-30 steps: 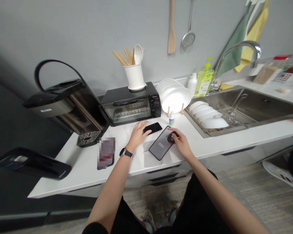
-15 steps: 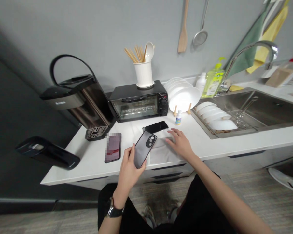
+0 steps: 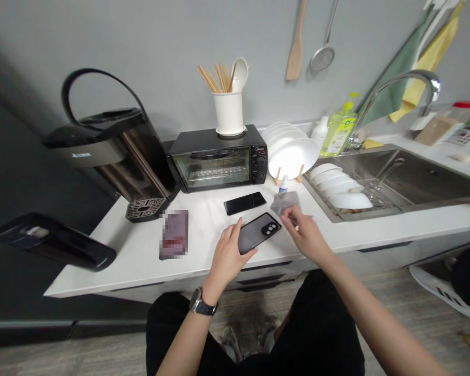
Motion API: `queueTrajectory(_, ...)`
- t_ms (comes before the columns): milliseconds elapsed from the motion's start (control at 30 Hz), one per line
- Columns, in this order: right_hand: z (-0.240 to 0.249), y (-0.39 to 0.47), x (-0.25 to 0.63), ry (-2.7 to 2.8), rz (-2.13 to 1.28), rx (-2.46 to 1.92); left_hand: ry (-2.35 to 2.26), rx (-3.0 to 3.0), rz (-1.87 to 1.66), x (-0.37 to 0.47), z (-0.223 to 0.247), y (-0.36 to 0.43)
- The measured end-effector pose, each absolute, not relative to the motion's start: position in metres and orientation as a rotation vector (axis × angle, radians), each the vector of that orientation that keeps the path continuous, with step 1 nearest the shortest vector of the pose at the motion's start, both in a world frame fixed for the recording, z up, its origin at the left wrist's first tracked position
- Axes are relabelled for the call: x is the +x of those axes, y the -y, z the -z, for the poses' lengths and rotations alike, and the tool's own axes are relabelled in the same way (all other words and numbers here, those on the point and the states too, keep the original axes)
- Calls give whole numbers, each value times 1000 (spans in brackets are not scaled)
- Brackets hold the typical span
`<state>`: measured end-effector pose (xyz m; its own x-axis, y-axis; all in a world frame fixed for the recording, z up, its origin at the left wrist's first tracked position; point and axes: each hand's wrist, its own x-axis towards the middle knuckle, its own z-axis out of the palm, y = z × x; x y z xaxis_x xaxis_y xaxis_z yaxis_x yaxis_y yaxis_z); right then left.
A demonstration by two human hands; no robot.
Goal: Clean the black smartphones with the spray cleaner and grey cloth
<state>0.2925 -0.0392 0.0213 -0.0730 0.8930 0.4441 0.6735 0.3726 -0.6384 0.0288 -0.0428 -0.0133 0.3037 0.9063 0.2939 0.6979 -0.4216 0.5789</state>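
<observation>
A dark translucent phone case (image 3: pixel 256 234) with camera cut-outs is held at its left end by my left hand (image 3: pixel 230 250), low over the counter's front part. My right hand (image 3: pixel 301 230) pinches a thin grey cloth (image 3: pixel 285 202) to the right of the case. Behind the cloth stands a small white spray bottle (image 3: pixel 283 184), partly hidden. A black phone (image 3: pixel 245 203) lies face up on the white counter, just beyond the case. Another phone (image 3: pixel 175 235), its screen pixelated, lies further left.
A toaster oven (image 3: pixel 219 162) stands at the back, bearing a white utensil holder (image 3: pixel 229 112). A black dispenser (image 3: pixel 121 156) and a dark bottle-like device (image 3: pixel 58 240) are left. Plates (image 3: pixel 293 155), soap (image 3: pixel 339 130) and a sink (image 3: pixel 419 183) with bowls are right.
The case has moved right and turned more level in my left hand. My right hand has closed on the grey cloth, which is now lifted and moved to the right. The view has shifted slightly.
</observation>
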Motion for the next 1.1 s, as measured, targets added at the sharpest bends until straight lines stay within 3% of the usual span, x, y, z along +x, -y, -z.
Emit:
queueTrajectory(267, 22, 39, 259, 2274, -25, -1328, -1329, 2145, -835, 21, 17, 35)
queueTrajectory(500, 12, 57, 202, 2405, -303, -1056, -1343, 2159, -784, 16, 21, 33)
queueTrajectory(600, 13, 59, 230, 2452, -306, -1054, -1371, 2141, -805, 16, 20, 34)
queueTrajectory(800, 23, 43, 295, 2342, 5, -1321, -1319, 2165, -813, 22, 17, 31)
queueTrajectory(933, 25, 40, 248, 2262, 53, -1414, -1302, 2181, -813, 25, 19, 28)
queueTrajectory(1100, 18, 64, 185, 2296, -201, -1223, -1297, 2219, -794, 20, 25, 29)
